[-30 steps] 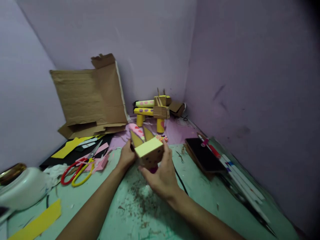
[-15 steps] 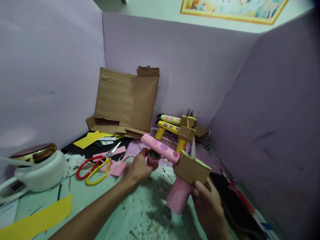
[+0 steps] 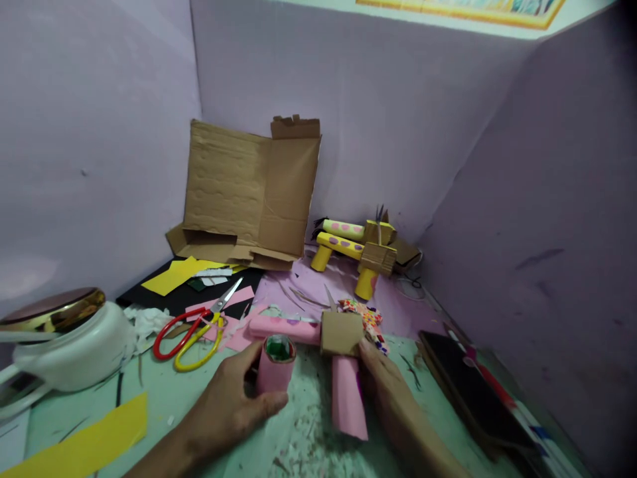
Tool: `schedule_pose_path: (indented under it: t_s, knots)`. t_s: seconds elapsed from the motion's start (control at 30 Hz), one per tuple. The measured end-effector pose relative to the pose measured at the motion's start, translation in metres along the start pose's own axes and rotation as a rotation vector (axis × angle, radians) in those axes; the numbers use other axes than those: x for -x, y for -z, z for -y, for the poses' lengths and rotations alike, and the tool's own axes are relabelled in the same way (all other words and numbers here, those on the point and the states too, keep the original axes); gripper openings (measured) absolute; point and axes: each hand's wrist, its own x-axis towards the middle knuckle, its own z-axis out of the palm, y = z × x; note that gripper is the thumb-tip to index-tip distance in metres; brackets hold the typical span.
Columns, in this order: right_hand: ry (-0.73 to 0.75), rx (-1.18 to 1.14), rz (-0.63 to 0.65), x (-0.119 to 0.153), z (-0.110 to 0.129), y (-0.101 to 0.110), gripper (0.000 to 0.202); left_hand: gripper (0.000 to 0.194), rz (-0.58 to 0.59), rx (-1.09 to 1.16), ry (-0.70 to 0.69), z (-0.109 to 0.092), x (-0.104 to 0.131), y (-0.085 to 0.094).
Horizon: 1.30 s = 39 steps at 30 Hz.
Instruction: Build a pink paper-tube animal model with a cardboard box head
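Observation:
My left hand (image 3: 231, 398) is closed around a short pink paper tube (image 3: 275, 375), its open top facing up and green inside. My right hand (image 3: 388, 385) grips the right side of a pink paper figure. That figure has a brown cardboard box piece (image 3: 342, 334), a pink spotted body tube (image 3: 283, 328) reaching left behind my held tube, and a pink leg tube (image 3: 348, 398) below. A pointed spike rises from the box piece. The pink tube in my left hand stands in front of the body's left end; whether they touch I cannot tell.
Two yellow paper figures (image 3: 343, 245) stand at the back. Red-and-yellow-handled scissors (image 3: 199, 328) lie left among pink scraps. Nearby are an opened cardboard box (image 3: 253, 192), a white pot (image 3: 70, 345), a yellow strip (image 3: 84, 438), a colourful patterned piece (image 3: 365, 315) and a dark flat object (image 3: 472, 385).
The pink figure has come down and left, turning so its box piece faces me. My left hand has moved nearer with the pink tube, whose opening now faces up.

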Motion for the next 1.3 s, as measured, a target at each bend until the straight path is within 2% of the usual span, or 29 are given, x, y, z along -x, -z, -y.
schedule_pose_path:
  t_s: [0.1, 0.17, 0.23, 0.3, 0.4, 0.5, 0.6, 0.67, 0.77, 0.9, 0.93, 1.0, 1.1, 1.2, 1.27, 1.3]
  knots:
    - [0.083, 0.249, 0.043, -0.002, 0.004, 0.005, 0.050, 0.041, -0.040, -0.045, 0.040, 0.005, -0.002, -0.004]
    - [0.164, 0.409, -0.040, 0.000, 0.006, 0.011, 0.051, 0.042, -0.058, -0.033, 0.050, 0.010, -0.002, -0.007]
    - [0.273, 0.520, -0.142, 0.006, 0.010, 0.019, 0.043, 0.042, -0.055, -0.010, 0.054, 0.014, -0.002, -0.009]
    - [0.424, 0.586, -0.168, 0.014, 0.016, 0.027, 0.029, 0.040, -0.051, -0.020, 0.054, 0.018, -0.003, -0.012]
    - [0.653, 0.743, 0.001, 0.031, 0.029, 0.033, 0.019, 0.038, -0.056, -0.073, 0.054, 0.019, -0.004, -0.014]
    - [0.822, 1.060, 0.222, 0.043, 0.037, 0.028, 0.028, 0.039, -0.045, -0.098, 0.074, 0.017, -0.006, -0.014]
    - [0.972, 1.276, 0.296, 0.045, 0.033, 0.015, 0.024, 0.041, -0.031, -0.101, 0.079, 0.014, -0.006, -0.013]
    - [1.052, 1.295, 0.299, 0.042, 0.027, 0.010, 0.017, 0.042, -0.027, -0.101, 0.077, 0.012, -0.005, -0.012]
    - [1.055, 1.264, 0.324, 0.040, 0.024, 0.011, 0.023, 0.041, -0.035, -0.121, 0.068, 0.010, -0.005, -0.012]
    - [0.902, 1.074, 0.479, 0.056, 0.036, 0.023, 0.018, 0.039, -0.053, -0.130, 0.061, 0.011, -0.005, -0.013]
    - [0.875, 1.012, 0.485, 0.061, 0.040, 0.026, 0.014, 0.040, -0.058, -0.127, 0.061, 0.012, -0.005, -0.013]
    - [0.873, 0.991, 0.392, 0.066, 0.043, 0.028, 0.005, 0.040, -0.071, -0.109, 0.046, 0.013, -0.006, -0.014]
    - [0.893, 1.198, 0.218, 0.058, 0.038, 0.022, 0.023, 0.041, -0.084, -0.080, 0.020, 0.015, -0.006, -0.015]
    - [0.917, 1.311, 0.236, 0.047, 0.030, 0.011, 0.018, 0.040, -0.099, -0.068, 0.020, 0.015, -0.005, -0.015]
    - [0.911, 1.226, 0.285, 0.047, 0.031, 0.008, 0.025, 0.040, -0.098, -0.068, 0.022, 0.015, -0.005, -0.015]
    - [0.858, 1.144, 0.342, 0.050, 0.034, 0.009, 0.026, 0.040, -0.091, -0.077, 0.025, 0.014, -0.005, -0.015]
